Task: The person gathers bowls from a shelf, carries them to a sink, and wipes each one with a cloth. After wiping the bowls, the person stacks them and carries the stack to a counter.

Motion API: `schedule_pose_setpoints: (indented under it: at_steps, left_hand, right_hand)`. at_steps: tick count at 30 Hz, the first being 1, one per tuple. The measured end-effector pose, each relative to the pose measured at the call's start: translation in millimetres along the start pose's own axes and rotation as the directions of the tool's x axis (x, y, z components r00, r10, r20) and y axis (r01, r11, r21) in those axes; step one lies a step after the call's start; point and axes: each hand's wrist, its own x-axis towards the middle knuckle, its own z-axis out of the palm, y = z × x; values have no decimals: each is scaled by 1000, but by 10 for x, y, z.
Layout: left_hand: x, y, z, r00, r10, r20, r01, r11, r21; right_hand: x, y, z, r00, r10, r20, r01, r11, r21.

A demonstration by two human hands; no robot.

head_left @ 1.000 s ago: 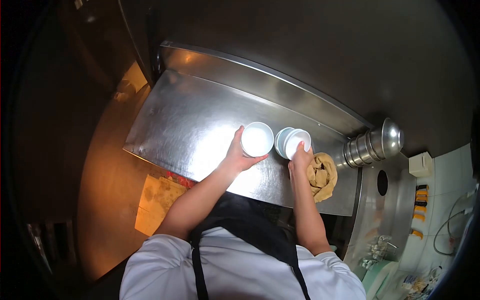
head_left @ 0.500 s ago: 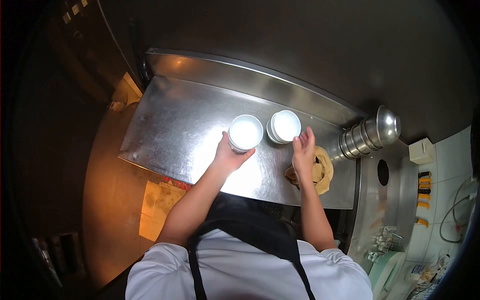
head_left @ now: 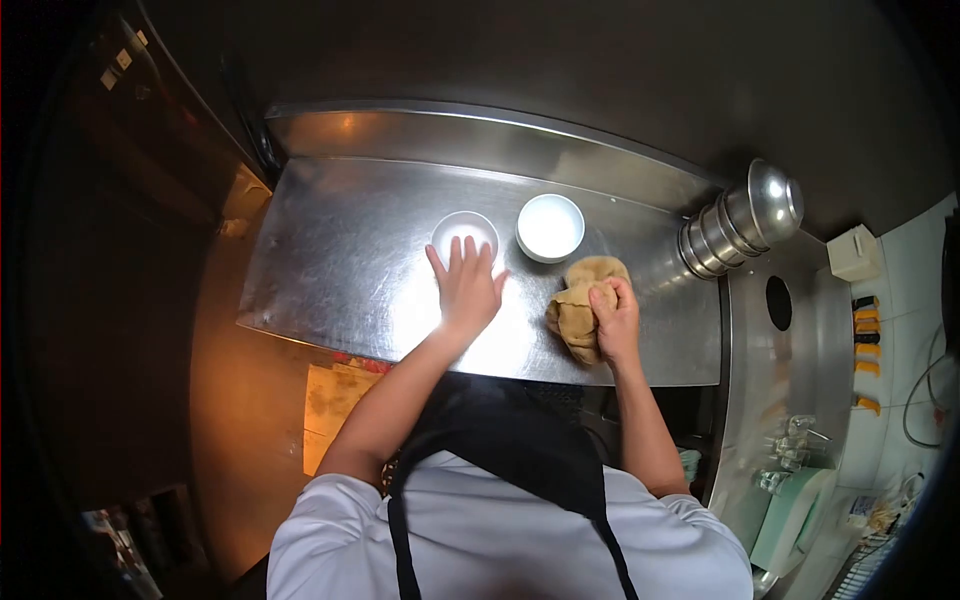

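Cloth (head_left: pixel 577 312): tan, bunched into a lump, lying on the table (head_left: pixel 340 250). The right hand (head_left: pixel 617 318) is on top of it, with its fingers (head_left: pixel 603 296) curled together and clamped on the cloth's upper right part. Most of the lump bulges out to the left of those fingers.

Left hand (head_left: pixel 466 287): palm down and flat on the table, fingers (head_left: pixel 457 260) straight and spread apart, holding nothing. The fingertips reach the near rim of a small white bowl (head_left: pixel 465 229), which stands upright just beyond them. Cannot tell whether they press on it.

Second white bowl (head_left: pixel 550 227): upright, just right of the first and apart from it. It sits beyond the right fingers and the cloth, touching neither.

The two hands are near each other but apart, with bare steel between them under a bright glare.

Further right of the right fingers, a nested stack of metal bowls (head_left: pixel 742 220) lies on its side at the table's far right corner.
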Motion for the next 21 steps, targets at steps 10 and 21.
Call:
schedule_pose_setpoints:
  at_steps: [10, 21]
  left_hand:
    - [65, -205, -455, 953, -281, 115, 247, 497, -832]
    - [-512, 769, -559, 897, 91, 432, 424, -455, -783]
  right_hand:
    - [-180, -34, 36, 941, -67, -331, 78, 997, 20]
    - [-359, -387, 567, 986, -153, -72, 164, 970, 179]
